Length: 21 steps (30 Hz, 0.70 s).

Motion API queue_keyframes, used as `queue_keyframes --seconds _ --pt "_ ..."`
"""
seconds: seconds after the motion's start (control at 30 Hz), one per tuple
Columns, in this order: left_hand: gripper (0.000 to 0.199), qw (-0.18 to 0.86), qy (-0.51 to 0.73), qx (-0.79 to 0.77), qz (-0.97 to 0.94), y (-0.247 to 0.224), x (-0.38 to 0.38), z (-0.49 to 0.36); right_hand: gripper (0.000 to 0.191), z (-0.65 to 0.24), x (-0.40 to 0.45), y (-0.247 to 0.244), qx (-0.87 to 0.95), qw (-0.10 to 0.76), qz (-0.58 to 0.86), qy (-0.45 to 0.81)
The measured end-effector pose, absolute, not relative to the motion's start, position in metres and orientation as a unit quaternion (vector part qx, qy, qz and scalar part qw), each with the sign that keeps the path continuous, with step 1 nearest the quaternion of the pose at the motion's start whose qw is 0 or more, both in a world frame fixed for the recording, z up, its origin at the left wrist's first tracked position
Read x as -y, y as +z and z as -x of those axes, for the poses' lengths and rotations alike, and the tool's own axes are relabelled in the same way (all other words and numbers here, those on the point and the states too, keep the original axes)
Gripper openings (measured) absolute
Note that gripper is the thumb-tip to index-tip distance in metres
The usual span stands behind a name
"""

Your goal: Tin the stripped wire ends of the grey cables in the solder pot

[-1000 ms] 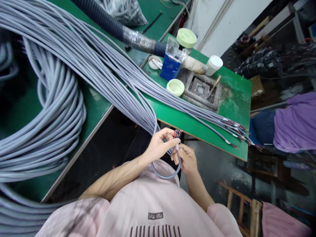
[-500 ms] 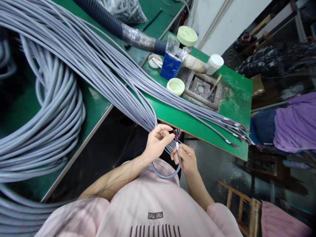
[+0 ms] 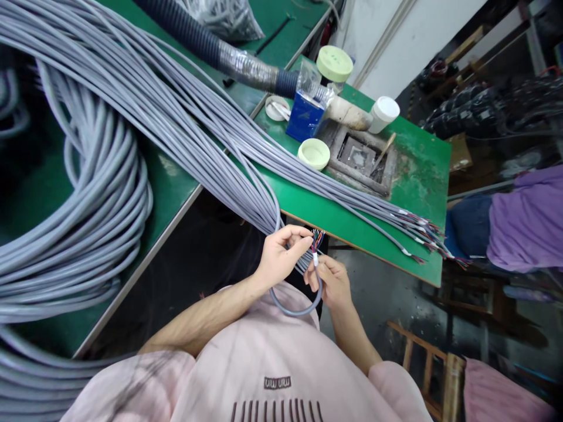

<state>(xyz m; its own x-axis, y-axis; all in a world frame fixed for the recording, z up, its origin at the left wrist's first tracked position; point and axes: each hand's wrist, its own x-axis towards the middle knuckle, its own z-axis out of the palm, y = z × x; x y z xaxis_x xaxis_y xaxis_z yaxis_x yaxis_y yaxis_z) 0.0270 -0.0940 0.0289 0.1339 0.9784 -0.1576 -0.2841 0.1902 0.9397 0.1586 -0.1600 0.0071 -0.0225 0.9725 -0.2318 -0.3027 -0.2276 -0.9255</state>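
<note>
A grey cable (image 3: 294, 312) curves in a loop before my body, its end upright with a white sleeve and fanned coloured wires (image 3: 317, 239). Around the cable just below the sleeve, my right hand (image 3: 333, 281) is closed. My left hand (image 3: 284, 253) pinches at the coloured wires from the left, thumb and index finger together at their edge. Behind both hands hangs a bundle of grey cables (image 3: 259, 212). More cables (image 3: 352, 196) lie across the green table (image 3: 413, 167), their stripped ends at its right edge.
Coiled grey cable (image 3: 105, 193) fills the left table. A blue box (image 3: 305, 116), a pale green dish (image 3: 314, 153), a white cup (image 3: 384, 114) and a dirty square tray with a brush (image 3: 382, 157) stand on the table. A person in purple (image 3: 525, 220) is at the right.
My left thumb and index finger have closed together on the wires and moved slightly right. My right hand has stayed in place around the cable.
</note>
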Motion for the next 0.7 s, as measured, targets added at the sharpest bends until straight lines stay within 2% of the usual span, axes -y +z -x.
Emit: queue_keyframes --seconds 0.7 --pt "0.025 0.722 0.430 -0.430 -0.330 0.0366 0.0859 -0.0315 0.028 -0.1626 0.1602 0.0045 0.368 0.503 0.483 0.615"
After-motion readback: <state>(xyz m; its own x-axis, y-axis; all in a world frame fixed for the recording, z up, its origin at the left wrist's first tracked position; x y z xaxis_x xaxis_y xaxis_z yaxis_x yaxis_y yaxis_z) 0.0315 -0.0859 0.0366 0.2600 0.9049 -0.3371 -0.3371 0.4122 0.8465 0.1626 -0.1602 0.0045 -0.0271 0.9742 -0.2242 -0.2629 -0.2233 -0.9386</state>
